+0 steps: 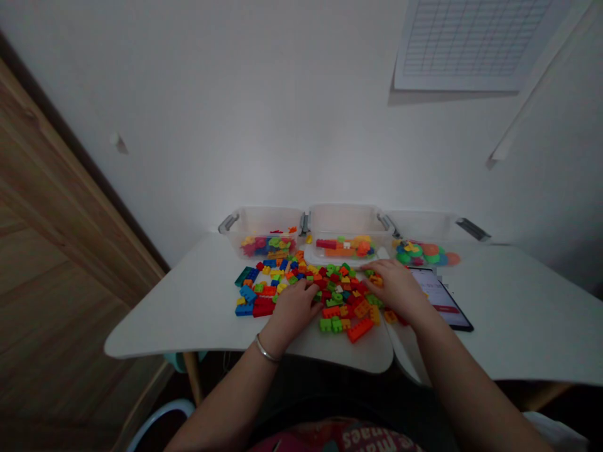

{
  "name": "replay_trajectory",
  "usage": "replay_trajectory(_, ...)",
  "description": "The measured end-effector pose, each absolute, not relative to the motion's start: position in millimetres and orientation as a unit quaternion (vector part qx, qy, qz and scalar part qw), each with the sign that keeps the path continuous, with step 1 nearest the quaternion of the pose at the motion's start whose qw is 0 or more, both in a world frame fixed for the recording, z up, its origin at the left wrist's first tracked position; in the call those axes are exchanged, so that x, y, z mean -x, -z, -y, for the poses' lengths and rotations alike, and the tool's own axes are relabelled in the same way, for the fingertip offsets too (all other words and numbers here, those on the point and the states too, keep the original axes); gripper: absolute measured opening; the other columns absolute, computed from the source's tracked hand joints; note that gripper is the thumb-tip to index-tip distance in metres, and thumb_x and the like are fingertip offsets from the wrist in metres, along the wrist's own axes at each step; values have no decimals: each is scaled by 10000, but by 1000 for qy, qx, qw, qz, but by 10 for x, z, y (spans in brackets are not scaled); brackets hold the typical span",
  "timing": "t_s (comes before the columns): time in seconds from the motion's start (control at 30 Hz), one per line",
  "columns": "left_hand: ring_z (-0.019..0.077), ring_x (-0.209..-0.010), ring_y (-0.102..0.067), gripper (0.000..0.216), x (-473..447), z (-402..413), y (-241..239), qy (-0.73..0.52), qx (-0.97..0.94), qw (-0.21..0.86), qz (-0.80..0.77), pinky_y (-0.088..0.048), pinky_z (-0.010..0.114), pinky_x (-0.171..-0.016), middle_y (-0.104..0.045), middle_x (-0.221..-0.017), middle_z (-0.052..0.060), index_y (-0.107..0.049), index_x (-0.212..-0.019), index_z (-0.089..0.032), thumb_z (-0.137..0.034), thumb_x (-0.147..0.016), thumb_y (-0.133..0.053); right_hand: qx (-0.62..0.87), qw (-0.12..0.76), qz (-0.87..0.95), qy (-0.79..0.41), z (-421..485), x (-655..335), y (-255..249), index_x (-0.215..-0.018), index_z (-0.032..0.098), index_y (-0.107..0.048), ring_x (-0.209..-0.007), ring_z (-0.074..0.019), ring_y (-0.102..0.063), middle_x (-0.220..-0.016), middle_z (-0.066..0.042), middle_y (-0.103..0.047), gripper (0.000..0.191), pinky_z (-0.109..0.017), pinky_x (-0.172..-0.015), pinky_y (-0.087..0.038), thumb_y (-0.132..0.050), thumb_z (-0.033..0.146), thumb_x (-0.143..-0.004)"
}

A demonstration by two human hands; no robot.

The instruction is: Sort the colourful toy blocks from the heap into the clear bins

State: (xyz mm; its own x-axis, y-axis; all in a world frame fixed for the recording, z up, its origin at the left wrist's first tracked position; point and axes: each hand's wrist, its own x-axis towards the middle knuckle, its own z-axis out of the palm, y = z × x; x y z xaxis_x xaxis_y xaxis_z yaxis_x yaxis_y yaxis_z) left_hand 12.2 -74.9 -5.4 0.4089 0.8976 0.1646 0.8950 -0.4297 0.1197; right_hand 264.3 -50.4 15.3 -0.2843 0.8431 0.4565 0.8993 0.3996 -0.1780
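A spread of small plastic building bricks in red, orange, green, blue and yellow lies across the white table. My left hand, with a silver bangle at the wrist, rests among them at the middle of the pile. Its fingers are parted, and I see no brick held in it. On the pile's right side is my right hand, fingers stretched toward the bricks and thumb apart. Some bricks under both hands are hidden. Close to my left hand are red bricks and blue bricks; an orange brick lies nearest the front edge.
Three clear plastic boxes stand along the wall: a left box, a middle box and a right box, each with coloured pieces inside. Right of my right hand lies a phone or tablet. The white table has a rounded front edge.
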Motion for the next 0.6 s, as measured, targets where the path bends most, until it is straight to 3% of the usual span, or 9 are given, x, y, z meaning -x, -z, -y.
replay_trajectory(0.27,244,-963,-627,258,-137,756,67,-100,-835,-5,-541,-516,349,-800,-621,-1126,90,-617,-1092,-215,-370,-890,-577,613,209,760,53,637,-2610,142,-1082,190,-699,-1002,-291,-641,-1065,-108,-722,332,-417,-881,-477,-642,392,-825)
replay_trajectory(0.6,243,-964,-627,269,-146,750,66,-100,-833,9,-544,-512,353,-813,-616,-1145,92,-611,-1121,-216,-350,-891,-574,635,259,727,37,629,-2583,287,-1103,218,-665,-892,-258,-671,-949,-80,-735,299,-383,-791,-497,-643,340,-830)
